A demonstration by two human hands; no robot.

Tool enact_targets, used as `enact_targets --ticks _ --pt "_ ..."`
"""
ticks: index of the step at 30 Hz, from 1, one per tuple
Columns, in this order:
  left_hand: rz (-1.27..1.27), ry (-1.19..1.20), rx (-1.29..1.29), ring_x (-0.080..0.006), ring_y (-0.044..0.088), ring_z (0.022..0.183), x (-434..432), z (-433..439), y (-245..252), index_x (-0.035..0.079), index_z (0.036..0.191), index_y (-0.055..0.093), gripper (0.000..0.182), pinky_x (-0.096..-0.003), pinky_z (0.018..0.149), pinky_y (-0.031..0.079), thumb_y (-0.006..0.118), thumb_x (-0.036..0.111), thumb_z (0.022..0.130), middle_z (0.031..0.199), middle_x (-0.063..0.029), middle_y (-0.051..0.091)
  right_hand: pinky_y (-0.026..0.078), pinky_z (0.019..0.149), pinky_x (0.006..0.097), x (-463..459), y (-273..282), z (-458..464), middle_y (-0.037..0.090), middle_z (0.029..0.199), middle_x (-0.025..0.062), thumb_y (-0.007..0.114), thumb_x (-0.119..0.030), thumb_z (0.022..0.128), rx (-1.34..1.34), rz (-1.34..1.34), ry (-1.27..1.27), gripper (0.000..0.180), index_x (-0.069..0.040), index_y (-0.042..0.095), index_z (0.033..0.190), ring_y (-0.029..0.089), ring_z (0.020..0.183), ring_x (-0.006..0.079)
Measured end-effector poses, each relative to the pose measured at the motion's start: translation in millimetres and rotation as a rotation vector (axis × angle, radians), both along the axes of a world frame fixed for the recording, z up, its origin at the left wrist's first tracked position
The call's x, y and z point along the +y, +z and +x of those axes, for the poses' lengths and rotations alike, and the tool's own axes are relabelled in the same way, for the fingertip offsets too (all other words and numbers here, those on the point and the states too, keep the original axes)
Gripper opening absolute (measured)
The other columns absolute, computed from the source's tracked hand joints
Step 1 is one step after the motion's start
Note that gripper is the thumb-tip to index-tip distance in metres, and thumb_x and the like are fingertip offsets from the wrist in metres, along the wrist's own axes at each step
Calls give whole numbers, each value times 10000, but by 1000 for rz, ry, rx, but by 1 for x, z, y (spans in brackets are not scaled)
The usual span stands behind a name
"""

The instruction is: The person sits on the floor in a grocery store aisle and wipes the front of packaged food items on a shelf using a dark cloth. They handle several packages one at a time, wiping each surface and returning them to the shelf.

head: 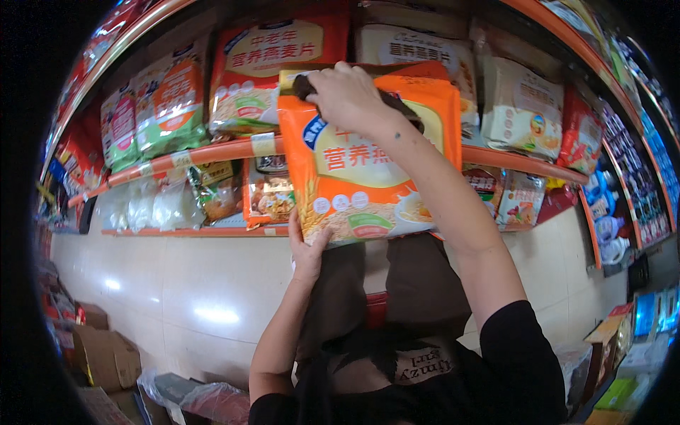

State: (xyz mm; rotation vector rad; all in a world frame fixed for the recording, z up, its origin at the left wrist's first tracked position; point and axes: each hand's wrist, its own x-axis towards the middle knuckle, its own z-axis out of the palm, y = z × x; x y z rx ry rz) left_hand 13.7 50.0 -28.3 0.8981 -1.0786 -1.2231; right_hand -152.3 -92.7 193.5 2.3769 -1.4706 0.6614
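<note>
An orange plastic bag of oatmeal (pixel 366 199) is held up in front of the shelf, with another bag's red top edge showing behind it. My left hand (pixel 309 247) grips its lower left corner, thumb on the front. Across the upper part of the bag lies my right hand (pixel 348 98), its fingers on a dark brown cloth (pixel 401 106) that touches the bag's front. Part of the bag's print is hidden by my right forearm. Behind it on the shelf stands a red oatmeal bag (pixel 244 79).
More cereal bags (pixel 523 109) line the orange-edged shelf (pixel 228 153). Clear plastic packs (pixel 170 204) sit on the lower shelf. Cardboard boxes (pixel 106 353) are at the lower left on the tiled floor. Detergent bottles (pixel 608 228) stand at right.
</note>
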Motion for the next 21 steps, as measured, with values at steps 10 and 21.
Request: enact_targets --ticks 10,21 --pt "5 2 21 -213 474 1276 -1 1 -5 1 1491 310 811 -360 1085 397 761 104 826 1400 -132 473 492 892 478 29 20 -144 698 1111 133 611 -290 948 140 -55 -563 323 -41 640 1151 602 1066 337" --pt "67 -5 20 -222 480 1277 -2 5 -17 -11 1521 265 863 -355 1087 402 764 123 830 1420 -144 460 468 861 439 75 -58 7 598 1263 82 704 -294 802 50 -379 188 416 -81 618 1149 568 1061 280"
